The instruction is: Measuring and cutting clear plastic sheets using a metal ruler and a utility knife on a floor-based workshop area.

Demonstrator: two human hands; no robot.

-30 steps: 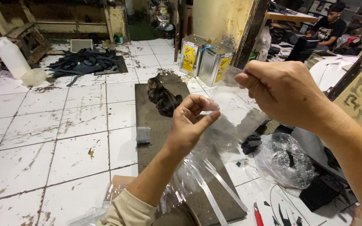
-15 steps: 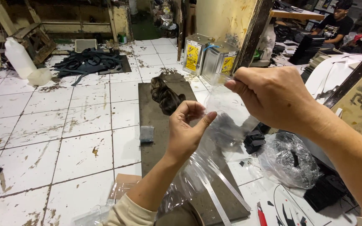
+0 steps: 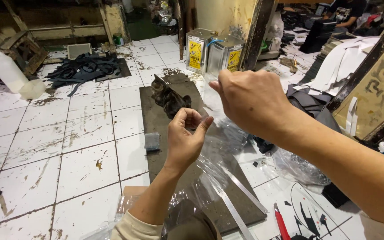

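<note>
workshop, stained white tile floor [image 3: 76, 146] | dark mat [image 3: 156, 120] centre | both hands, left hand [image 3: 185, 138] and right hand [image 3: 250, 100], pinched on clear plastic film [image 3: 212, 173] | metal cans [image 3: 212, 53] far

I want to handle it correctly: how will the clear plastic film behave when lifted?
The clear plastic film probably is floppy: it sags and wrinkles between the left hand and right hand. It seems very light, held by fingertips only. Its glossy surface may be slippery.

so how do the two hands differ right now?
The left hand sits lower and nearer the middle, fingers curled and pinched, palm side to the camera. The right hand is higher and further right, a loose fist showing its back. Both are bare and pinch the same clear plastic film above the dark board.
</note>
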